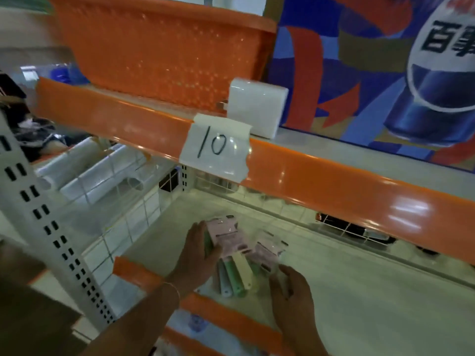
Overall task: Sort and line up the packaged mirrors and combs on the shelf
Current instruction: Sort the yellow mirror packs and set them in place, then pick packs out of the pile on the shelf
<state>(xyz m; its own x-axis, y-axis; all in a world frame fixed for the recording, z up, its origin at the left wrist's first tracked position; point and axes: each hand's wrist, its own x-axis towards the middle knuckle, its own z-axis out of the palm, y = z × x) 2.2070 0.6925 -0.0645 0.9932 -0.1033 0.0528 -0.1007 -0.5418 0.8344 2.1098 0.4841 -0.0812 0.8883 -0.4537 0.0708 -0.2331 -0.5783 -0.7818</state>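
Note:
On the pale shelf (359,291) lies a small stack of packaged mirror-and-comb sets. My left hand (198,255) grips the left side of the stack (228,242), thumb over a pink header card. Pastel green, cream and grey handles (235,278) stick out toward me below it. Beside them, one more pack with a pink card in clear plastic (267,250) tilts to the right. My right hand (291,296) holds this pack at its near lower corner, fingers curled round the edge. The blur hides the print on the packs.
An orange price rail (334,176) with a taped paper marked "10" (218,147) runs above the shelf. An orange basket (164,50) and a white block (257,106) sit on the upper shelf. A wire divider (120,227) and white rolls (84,170) lie left; a perforated upright (51,227) stands near.

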